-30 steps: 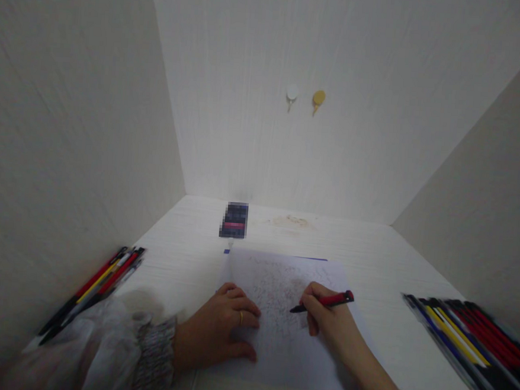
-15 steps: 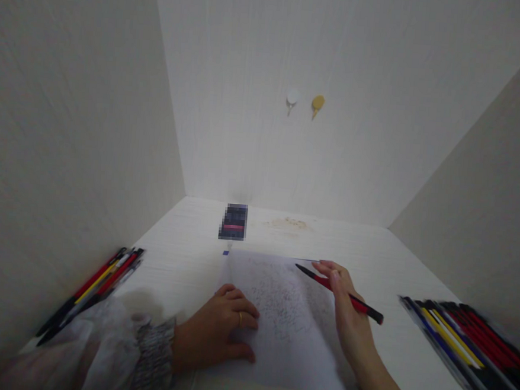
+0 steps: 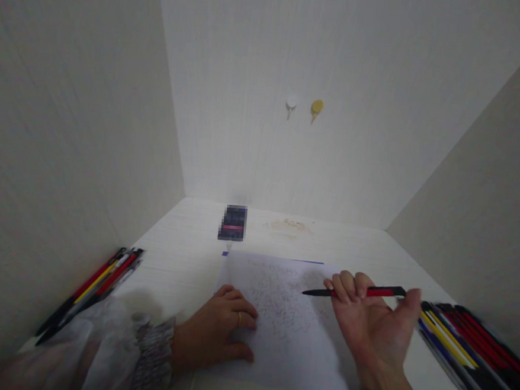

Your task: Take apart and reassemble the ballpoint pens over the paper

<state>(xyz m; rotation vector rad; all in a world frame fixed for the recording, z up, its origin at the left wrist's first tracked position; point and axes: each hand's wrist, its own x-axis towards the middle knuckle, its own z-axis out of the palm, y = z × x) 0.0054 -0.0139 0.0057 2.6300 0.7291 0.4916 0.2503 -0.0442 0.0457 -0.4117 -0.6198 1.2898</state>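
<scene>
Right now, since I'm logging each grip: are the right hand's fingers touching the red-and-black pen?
Touching. The head view shows the right hand with its fingers curled over the red-and-black pen, covering part of its barrel.

Red-and-black pen (image 3: 380,292), white paper (image 3: 275,359) with dark scribbles
Left of the paper, a red, yellow and black pen bundle (image 3: 95,288); right of it, a pen row (image 3: 467,349) adding blue; beyond it, a white hook (image 3: 292,104), a mustard-yellow hook (image 3: 317,107).
</scene>
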